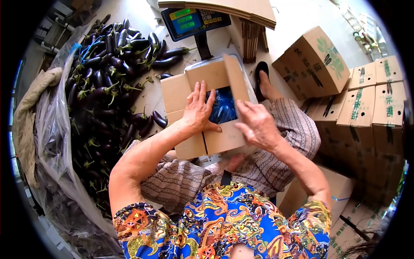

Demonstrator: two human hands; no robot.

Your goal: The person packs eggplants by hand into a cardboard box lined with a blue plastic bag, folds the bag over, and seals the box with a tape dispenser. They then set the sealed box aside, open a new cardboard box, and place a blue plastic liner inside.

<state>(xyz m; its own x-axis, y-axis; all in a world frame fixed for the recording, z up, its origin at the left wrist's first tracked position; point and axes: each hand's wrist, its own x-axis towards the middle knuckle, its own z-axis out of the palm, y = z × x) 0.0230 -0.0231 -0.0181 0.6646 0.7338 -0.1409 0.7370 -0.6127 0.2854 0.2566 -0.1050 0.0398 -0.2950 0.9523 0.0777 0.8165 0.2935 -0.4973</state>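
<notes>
Carton (215,138) flaps under both hands' fingers (202,97), apparently pressed flat.

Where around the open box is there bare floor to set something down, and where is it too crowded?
A bare strip of pale floor lies between the eggplant heap and the open box, with a few stray eggplants on it. More bare floor shows beyond the tilted carton. The left side is heaped with eggplants; stacked cartons crowd the right.
</notes>
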